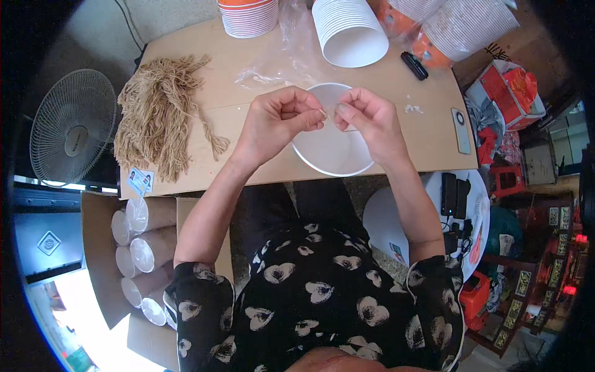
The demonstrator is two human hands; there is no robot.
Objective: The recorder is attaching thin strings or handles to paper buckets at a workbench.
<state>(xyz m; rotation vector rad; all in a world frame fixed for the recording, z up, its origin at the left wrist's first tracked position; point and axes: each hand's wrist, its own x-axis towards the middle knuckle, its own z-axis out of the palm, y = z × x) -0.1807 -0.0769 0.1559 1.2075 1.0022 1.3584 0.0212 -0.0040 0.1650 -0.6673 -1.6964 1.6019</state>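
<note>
Both of my hands are raised close together over a white round tub (338, 152) at the table's front edge; its pale inside faces up. My left hand (276, 121) pinches thumb against forefinger, with a tiny pale bit showing at the tips. Opposite it, my right hand (375, 124) is also pinched, and a thin light edge shows under its fingers. What either hand holds is too small to name. To the left lies a heap of tan twisted cords (158, 118), one bunch trailing toward my left wrist.
Along the back of the table (242, 149) stand stacked white paper tubs (350, 37), orange-banded tubs (248, 17), bagged stacks (465, 28) and crumpled clear plastic (291, 49). A black object (414, 66) and white scraps (413, 109) lie right. A carton (99, 248) holds wrapped stacks; a fan (74, 127) stands left.
</note>
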